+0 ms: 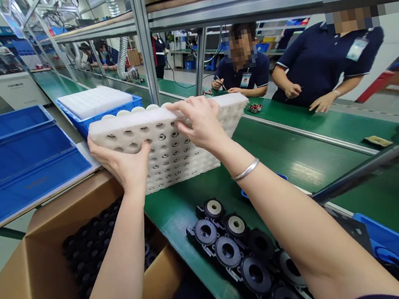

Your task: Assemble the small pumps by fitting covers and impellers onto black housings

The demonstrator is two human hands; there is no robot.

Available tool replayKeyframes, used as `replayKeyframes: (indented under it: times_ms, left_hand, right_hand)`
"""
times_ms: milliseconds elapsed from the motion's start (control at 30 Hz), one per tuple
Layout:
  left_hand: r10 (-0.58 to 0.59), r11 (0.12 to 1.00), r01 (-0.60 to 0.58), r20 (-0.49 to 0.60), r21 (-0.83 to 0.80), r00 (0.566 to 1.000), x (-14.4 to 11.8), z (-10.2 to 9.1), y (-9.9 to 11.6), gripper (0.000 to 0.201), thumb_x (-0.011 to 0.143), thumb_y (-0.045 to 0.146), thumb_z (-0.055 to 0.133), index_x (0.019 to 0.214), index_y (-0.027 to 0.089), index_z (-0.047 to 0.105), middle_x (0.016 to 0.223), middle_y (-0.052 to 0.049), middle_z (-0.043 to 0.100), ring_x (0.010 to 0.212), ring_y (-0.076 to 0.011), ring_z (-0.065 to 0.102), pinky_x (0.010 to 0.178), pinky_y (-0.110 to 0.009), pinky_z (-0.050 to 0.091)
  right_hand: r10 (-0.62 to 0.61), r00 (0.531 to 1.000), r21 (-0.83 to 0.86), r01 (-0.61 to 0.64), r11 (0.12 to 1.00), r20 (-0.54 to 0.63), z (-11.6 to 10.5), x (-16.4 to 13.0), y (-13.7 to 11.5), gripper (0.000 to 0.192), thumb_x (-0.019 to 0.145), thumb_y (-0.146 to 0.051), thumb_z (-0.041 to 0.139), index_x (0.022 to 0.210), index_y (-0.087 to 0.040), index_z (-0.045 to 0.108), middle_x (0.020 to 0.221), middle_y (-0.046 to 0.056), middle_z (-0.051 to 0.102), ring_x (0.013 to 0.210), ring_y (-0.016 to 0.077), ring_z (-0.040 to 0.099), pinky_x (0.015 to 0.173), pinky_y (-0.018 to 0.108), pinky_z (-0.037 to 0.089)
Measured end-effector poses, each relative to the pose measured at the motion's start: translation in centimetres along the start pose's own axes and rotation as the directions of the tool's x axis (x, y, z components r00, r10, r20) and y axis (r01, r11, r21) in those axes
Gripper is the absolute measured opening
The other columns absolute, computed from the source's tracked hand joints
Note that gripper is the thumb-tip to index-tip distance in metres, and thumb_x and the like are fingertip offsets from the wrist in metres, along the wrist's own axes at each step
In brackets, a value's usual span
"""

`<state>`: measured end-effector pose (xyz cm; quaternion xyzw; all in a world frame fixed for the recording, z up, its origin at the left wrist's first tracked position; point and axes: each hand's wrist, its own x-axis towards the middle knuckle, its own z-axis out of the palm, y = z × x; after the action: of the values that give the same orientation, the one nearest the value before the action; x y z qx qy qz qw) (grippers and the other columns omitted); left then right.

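Both hands grip a white foam tray (168, 144) of round pockets, tilted up on its near edge above the green bench (292, 154). The left hand (121, 165) clamps the tray's left end, thumb on its face; the right hand (201, 123) closes over its top edge. Keeping the grip even at both ends would stop the foam from flexing. Black round parts (239, 250) lie on the near bench; a cardboard box (36, 294) of them stands near left.
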<state>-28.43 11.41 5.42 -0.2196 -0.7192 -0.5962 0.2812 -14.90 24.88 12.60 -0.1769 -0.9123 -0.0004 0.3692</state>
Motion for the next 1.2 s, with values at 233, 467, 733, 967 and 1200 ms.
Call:
replayKeyframes:
  times_ms: [233, 467, 733, 967, 1200]
  left_hand:
    - [-0.004, 1.000, 0.004, 0.019, 0.002, 1.000, 0.1, 0.0, -0.2, 0.112, 0.058, 0.024, 0.079, 0.148, 0.004, 0.016, 0.154, -0.027, 0.028, 0.149, -0.0348, 0.025, 0.125, -0.042, 0.020]
    - [0.014, 1.000, -0.014, -0.020, 0.010, 1.000, -0.4, 0.1, -0.2, 0.110, 0.059, 0.024, 0.079, 0.148, 0.007, 0.015, 0.154, -0.025, 0.028, 0.148, -0.0335, 0.026, 0.125, -0.042, 0.020]
    - [0.007, 1.000, -0.007, -0.028, 0.014, 1.000, -0.4, 0.1, 0.3, 0.109, 0.058, 0.022, 0.078, 0.147, 0.008, 0.016, 0.152, -0.024, 0.031, 0.147, -0.0343, 0.028, 0.125, -0.044, 0.022]
    - [0.025, 1.000, -0.025, 0.029, 0.009, 0.999, -0.8, -0.8, 0.7, 0.104, 0.067, 0.027, 0.077, 0.147, 0.017, 0.011, 0.157, -0.019, 0.025, 0.149, -0.0349, 0.023, 0.127, -0.046, 0.020]
    - [0.014, 1.000, -0.014, -0.003, 0.003, 1.000, -0.3, -0.2, 0.0, 0.111, 0.058, 0.024, 0.079, 0.147, 0.004, 0.016, 0.153, -0.027, 0.028, 0.147, -0.0344, 0.026, 0.126, -0.044, 0.021]
  right_hand:
    - [-0.079, 0.997, -0.103, 0.077, 0.992, -0.010, 0.2, -1.2, -0.7, 0.052, 0.090, -0.038, 0.054, 0.141, -0.026, 0.049, 0.124, 0.010, 0.056, 0.123, 0.0295, 0.045, 0.110, 0.051, 0.025]
    - [0.054, 0.991, -0.149, -0.072, 0.986, -0.121, 1.9, -1.9, -3.2, 0.068, 0.081, -0.047, 0.067, 0.140, -0.020, 0.047, 0.130, 0.015, 0.051, 0.132, 0.0358, 0.039, 0.118, 0.059, 0.012]
    - [-0.062, 0.997, -0.072, 0.064, 0.995, 0.036, 0.2, -1.2, -1.1, 0.062, 0.084, -0.036, 0.062, 0.142, -0.022, 0.045, 0.130, 0.012, 0.053, 0.129, 0.0323, 0.041, 0.117, 0.055, 0.017]
    - [-0.065, 0.997, -0.147, 0.070, 0.987, 0.036, 0.3, -1.2, -0.6, 0.061, 0.084, -0.017, 0.052, 0.144, -0.022, 0.043, 0.130, 0.012, 0.053, 0.128, 0.0311, 0.040, 0.114, 0.052, 0.020]
    - [-0.057, 0.998, -0.160, 0.055, 0.986, -0.009, 0.8, -1.6, -1.7, 0.065, 0.084, -0.036, 0.057, 0.145, -0.020, 0.041, 0.130, 0.014, 0.050, 0.129, 0.0349, 0.038, 0.116, 0.057, 0.016]
